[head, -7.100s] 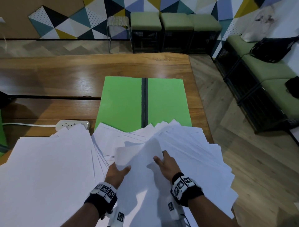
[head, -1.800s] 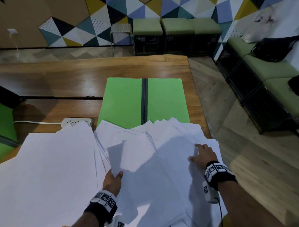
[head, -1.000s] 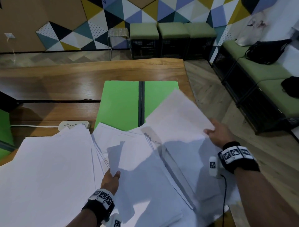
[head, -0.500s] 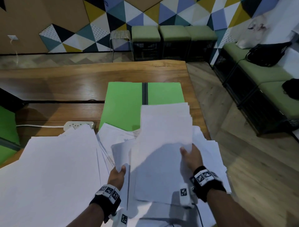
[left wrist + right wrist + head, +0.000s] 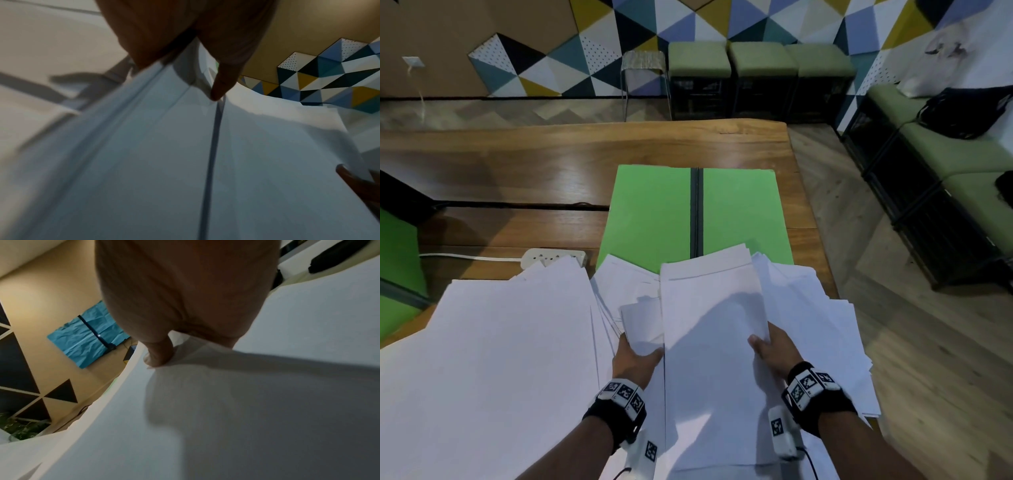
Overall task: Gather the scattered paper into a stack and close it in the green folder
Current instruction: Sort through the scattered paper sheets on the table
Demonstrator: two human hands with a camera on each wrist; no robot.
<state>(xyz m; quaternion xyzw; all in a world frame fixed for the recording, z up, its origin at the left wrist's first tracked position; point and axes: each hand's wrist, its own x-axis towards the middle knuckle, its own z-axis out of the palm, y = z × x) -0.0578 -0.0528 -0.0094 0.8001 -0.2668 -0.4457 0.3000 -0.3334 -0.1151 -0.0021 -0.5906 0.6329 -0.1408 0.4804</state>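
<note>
A green folder (image 5: 654, 212) lies open on the wooden table (image 5: 551, 164), its dark spine up the middle. White sheets (image 5: 493, 359) are spread across the near table and overlap the folder's near edge. My right hand (image 5: 767, 346) grips the right edge of a gathered stack of paper (image 5: 712, 325), thumb on top. My left hand (image 5: 637, 353) pinches a smaller bunch of sheets (image 5: 642, 325) at the stack's left edge. In the left wrist view the thumb (image 5: 222, 84) presses on paper (image 5: 185, 154); in the right wrist view the thumb (image 5: 158, 353) presses on the stack (image 5: 246, 402).
A white power strip (image 5: 551, 258) with its cord lies left of the folder. The table's right edge (image 5: 815, 222) drops to a wooden floor. Green stools (image 5: 729, 61) and a bench (image 5: 962, 164) with black bags stand beyond.
My right hand lifted a bunch of sheets from the right side, swung it left and lowered it onto the sheets my left hand holds. The left hand stayed in place.
</note>
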